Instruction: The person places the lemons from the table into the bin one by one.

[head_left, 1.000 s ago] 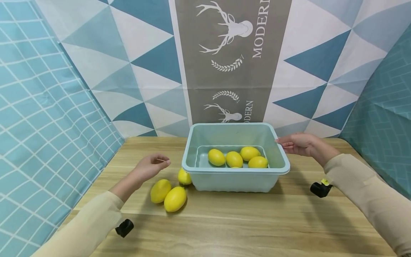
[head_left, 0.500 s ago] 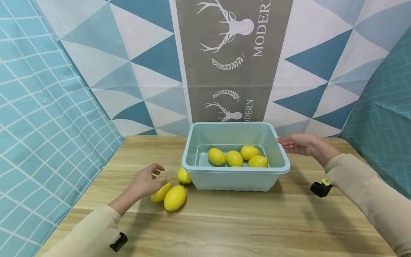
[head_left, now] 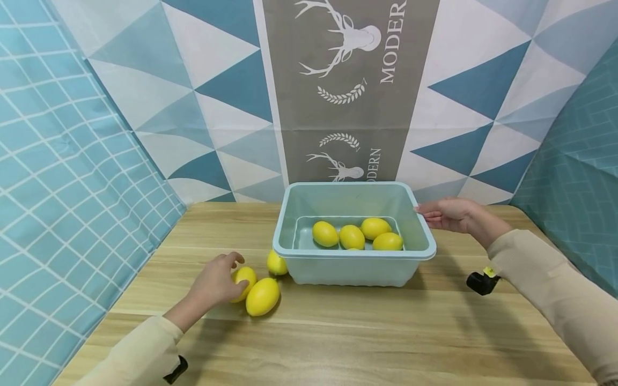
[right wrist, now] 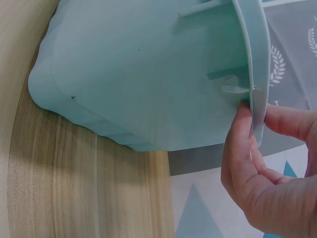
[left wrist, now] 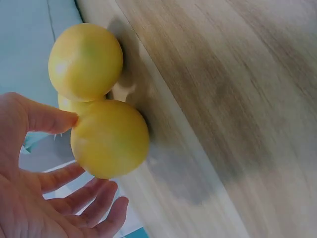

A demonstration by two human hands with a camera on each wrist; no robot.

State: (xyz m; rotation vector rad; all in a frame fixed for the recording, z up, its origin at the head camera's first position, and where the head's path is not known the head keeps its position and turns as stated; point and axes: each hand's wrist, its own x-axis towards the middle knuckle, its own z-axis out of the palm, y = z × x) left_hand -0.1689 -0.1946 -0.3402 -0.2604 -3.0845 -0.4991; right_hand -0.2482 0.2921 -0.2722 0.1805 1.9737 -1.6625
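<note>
My left hand (head_left: 217,280) is around a yellow lemon (left wrist: 110,140) on the table, thumb on one side and curled fingers on the other. In the left wrist view its thumb tip meets the lemon's edge. A second lemon (head_left: 263,297) lies right beside that one, and a third lemon (head_left: 277,264) sits against the bin's left front corner. The pale blue plastic bin (head_left: 357,271) stands upright at the back with several lemons (head_left: 352,237) inside. At the bin's right side, my right hand (right wrist: 270,173) pinches the rim (right wrist: 257,64) between thumb and fingers.
The wooden table (head_left: 338,332) ends at a patterned backdrop (head_left: 232,107) close behind the bin. Tiled cloth walls (head_left: 72,177) flank it. A black wrist camera (head_left: 483,283) hangs under the right sleeve (head_left: 545,284).
My left hand has come down and toward me from beside the bin, its fingers opening and then closing around the leftmost lemon. The right hand stays on the bin's rim.
</note>
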